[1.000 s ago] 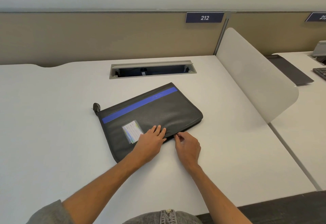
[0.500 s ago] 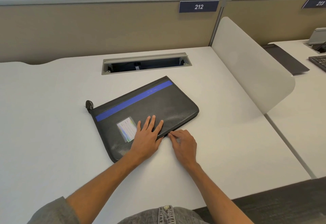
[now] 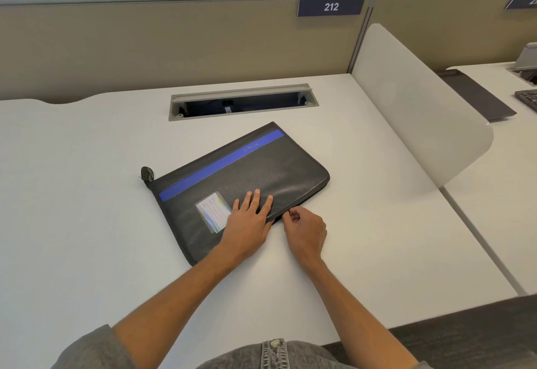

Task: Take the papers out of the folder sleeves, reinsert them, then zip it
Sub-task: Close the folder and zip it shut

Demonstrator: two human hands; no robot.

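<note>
Folder (image 3: 247, 177) lies closed and skewed mid-table (image 3: 87, 223). Left hand (image 3: 247, 223) presses flat, fingers straight, near its 5 o'clock edge; right hand (image 3: 305, 230) pinches the zipper pull (image 3: 290, 213) there. Bare table spreads at 3 and 9 o'clock.

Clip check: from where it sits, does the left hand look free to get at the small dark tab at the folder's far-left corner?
Probably yes. The left hand lies flat on the black blue-striped zip folder, holding nothing, and only bare cover lies between it and the dark tab.
</note>
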